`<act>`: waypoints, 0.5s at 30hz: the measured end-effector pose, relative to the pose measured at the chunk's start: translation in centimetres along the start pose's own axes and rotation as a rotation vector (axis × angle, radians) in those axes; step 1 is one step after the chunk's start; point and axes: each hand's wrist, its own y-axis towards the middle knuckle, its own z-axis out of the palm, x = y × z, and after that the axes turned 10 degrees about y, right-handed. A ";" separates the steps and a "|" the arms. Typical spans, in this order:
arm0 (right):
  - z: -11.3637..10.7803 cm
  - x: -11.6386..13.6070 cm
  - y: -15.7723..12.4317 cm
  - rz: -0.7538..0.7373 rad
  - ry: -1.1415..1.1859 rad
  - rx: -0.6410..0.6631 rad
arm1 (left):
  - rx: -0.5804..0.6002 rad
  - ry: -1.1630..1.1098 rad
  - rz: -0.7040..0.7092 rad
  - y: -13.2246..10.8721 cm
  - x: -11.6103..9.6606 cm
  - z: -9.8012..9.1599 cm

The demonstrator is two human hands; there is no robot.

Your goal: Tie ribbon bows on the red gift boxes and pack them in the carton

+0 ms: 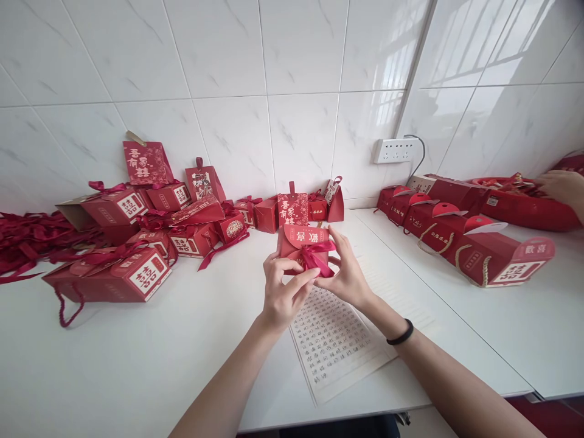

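A small red gift box (298, 238) with gold characters on its rounded flap is held up over the white table (137, 353). My left hand (283, 295) grips the box's lower left side, fingers curled and pinching the ribbon. My right hand (344, 274) pinches the dark red ribbon (314, 255) at the box's front right. A black band circles my right wrist. Under my hands lies a white sheet of printed characters (333, 347).
Several red gift boxes (137, 274) and loose ribbons (27, 237) are piled at the left and back against the tiled wall. A row of larger red boxes with rope handles (483, 252) lies on the right table. Another person's hand (563, 185) rests by a red tray. A power strip (396, 149) hangs on the wall.
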 end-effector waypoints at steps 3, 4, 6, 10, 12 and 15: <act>0.0 0.0 0.0 -0.002 -0.006 0.003 | 0.001 0.006 -0.001 0.0 0.0 0.0; 0.0 0.0 0.0 -0.005 -0.005 0.004 | 0.003 0.008 -0.001 0.0 0.0 0.0; 0.0 0.0 0.0 -0.007 -0.002 0.004 | 0.005 0.011 -0.001 0.0 0.0 0.0; 0.0 0.0 0.0 0.004 -0.002 0.005 | -0.002 0.009 -0.002 0.0 0.0 0.0; -0.1 0.0 -0.1 0.004 0.002 0.004 | -0.005 0.015 0.000 0.0 0.0 0.1; -0.1 -0.1 -0.1 0.002 0.007 -0.005 | -0.008 0.029 -0.005 0.0 0.0 0.2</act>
